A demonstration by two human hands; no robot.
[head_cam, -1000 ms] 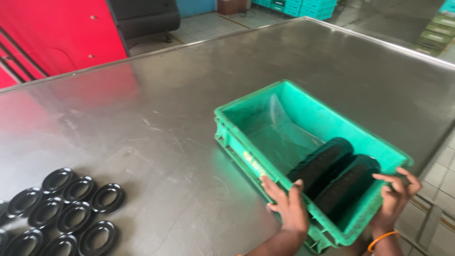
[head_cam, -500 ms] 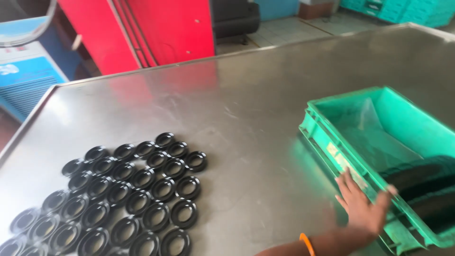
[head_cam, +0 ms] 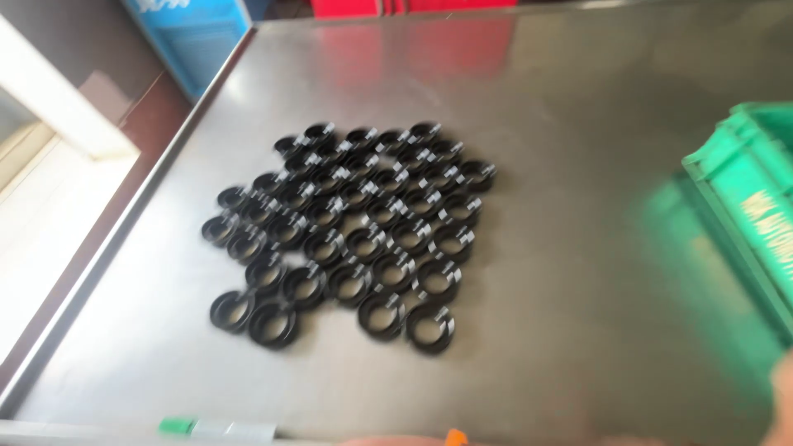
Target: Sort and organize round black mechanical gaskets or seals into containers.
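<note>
Steel table [head_cam: 578, 165] before us carries black rings [head_cam: 355, 223] beside a green crate [head_cam: 756, 215]; our fingers' grip cannot be told.

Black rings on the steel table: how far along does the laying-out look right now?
Done: dozens of black rings lie flat in rough rows on the table. In hand: nothing that shows; only a blurred sliver of the right hand is visible at the frame's edge, below the green crate. Left: cannot tell, since the crate's inside is out of view.
</note>
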